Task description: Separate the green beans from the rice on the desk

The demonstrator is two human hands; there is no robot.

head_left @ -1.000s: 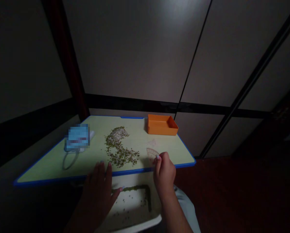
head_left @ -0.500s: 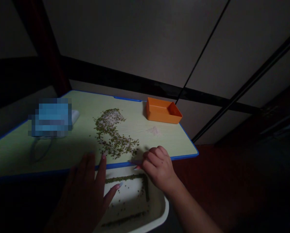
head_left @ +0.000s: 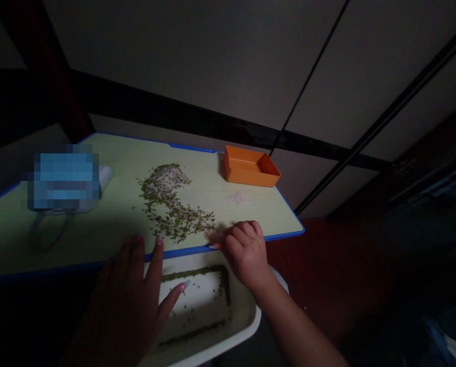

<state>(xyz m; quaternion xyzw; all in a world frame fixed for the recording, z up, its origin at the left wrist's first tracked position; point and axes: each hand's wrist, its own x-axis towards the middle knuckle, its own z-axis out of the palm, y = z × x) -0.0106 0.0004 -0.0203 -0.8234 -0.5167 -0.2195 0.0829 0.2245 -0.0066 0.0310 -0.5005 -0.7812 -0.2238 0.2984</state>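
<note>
A loose spread of green beans [head_left: 174,216] lies on the pale green table [head_left: 109,224], thinning into white grains [head_left: 170,173] at its far end. My right hand [head_left: 245,250] is curled at the table's near edge, just right of the beans. It pinches a thin clear protractor [head_left: 211,237], of which only a pale edge shows. My left hand [head_left: 136,290] lies flat with fingers spread, its fingertips on the blue table edge and its thumb over a white tray [head_left: 250,323]. The tray sits below the edge and holds lines of beans.
An orange box [head_left: 246,171] stands at the table's far right corner, with a small pile of white grains [head_left: 238,199] in front of it. A blurred blue object [head_left: 61,178] with a cable loop [head_left: 46,237] lies at the left. A dark wall rises behind, and the floor is to the right.
My right hand has come down from an upright hold of the protractor to a curl at the table edge and moved left toward the beans. The view has turned downward and left.
</note>
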